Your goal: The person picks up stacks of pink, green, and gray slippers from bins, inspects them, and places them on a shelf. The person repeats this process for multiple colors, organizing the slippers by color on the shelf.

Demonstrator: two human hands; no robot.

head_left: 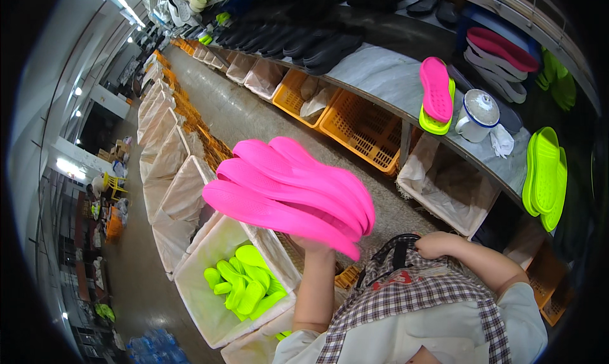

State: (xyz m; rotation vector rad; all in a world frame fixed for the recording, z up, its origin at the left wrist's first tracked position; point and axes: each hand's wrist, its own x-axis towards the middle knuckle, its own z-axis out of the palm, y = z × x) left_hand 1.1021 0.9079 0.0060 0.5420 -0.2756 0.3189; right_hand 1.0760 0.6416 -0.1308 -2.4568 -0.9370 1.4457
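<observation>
Several bright pink shoe soles [288, 189] lie fanned together in front of me, held up by my left hand [309, 242]. That hand is closed on them from below, and its fingers are mostly hidden behind the soles. At my waist my right hand [438, 245] is curled against the black edge of my checked apron [406, 291]; what its fingers hold, if anything, is hidden. Beneath the pink soles, to the left, a lined bin [200, 300] contains several neon green soles [247, 281].
A long grey worktable [371, 69] runs along the right, bearing black soles [266, 40], a pink sole [436, 88] on a green one and a white lidded mug [477, 113]. Orange crates [361, 132] stand below. Lined bins [162, 155] form a row at left.
</observation>
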